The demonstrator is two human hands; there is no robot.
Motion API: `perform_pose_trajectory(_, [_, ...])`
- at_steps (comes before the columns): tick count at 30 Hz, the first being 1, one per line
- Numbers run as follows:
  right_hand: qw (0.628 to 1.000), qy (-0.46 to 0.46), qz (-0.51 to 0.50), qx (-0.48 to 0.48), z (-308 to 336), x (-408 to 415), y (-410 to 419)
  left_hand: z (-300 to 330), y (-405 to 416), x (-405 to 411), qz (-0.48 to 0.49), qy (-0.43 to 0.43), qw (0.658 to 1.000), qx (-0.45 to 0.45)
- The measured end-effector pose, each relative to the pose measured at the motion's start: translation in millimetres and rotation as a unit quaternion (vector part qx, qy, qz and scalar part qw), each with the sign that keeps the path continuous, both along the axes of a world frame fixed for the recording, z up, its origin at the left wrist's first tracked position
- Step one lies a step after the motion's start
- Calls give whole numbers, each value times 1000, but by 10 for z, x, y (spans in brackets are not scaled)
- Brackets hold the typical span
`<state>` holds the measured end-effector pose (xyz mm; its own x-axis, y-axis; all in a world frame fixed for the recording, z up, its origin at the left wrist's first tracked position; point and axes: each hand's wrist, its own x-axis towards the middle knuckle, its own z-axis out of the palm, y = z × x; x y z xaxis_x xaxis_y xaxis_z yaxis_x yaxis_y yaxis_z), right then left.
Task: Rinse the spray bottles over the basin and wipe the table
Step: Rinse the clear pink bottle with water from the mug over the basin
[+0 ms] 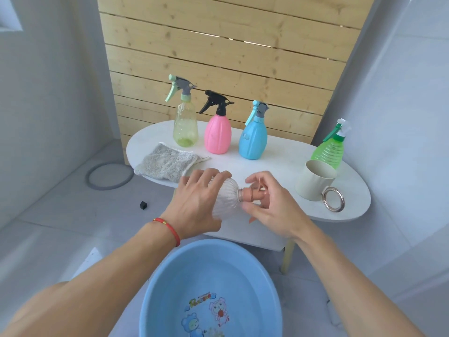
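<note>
Clear bottle (224, 199): left hand (196, 203) grips body; right hand (269, 205) pinches pink cap (252, 193).

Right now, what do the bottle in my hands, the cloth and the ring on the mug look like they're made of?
The ribbed bottle, which the left hand grips, looks like clear thin plastic: the table shows through it. The cloth seems a grey looped terry or microfibre, fuzzy and matte. The ring on the cream mug looks like polished metal, with bright reflections, though chromed plastic is possible.

Left hand (196, 200) gripping clear ribbed bottle (228, 198) held sideways, right hand (269, 205) pinching its brown cap (251, 193), blue basin (209, 288) below the grip, white table (279, 152) beyond it
</note>
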<state>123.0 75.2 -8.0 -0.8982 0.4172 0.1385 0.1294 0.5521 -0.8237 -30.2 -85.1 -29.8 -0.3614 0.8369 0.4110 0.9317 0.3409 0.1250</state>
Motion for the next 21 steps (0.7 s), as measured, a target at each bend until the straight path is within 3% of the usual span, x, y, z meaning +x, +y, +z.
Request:
perform_pose_trajectory(3, [998,-1,-1,-57,12,-17,16,46,-17,-39,-4,7,1000,-9])
perform_pose_trajectory(7, [1000,20,1,-8,-32,-47,-2,69,-46,-55,0,10,1000,-12])
perform_pose_trajectory(21, [975,94,-90,-180,157,8,262,47,-278,-322,47,33,996,-72])
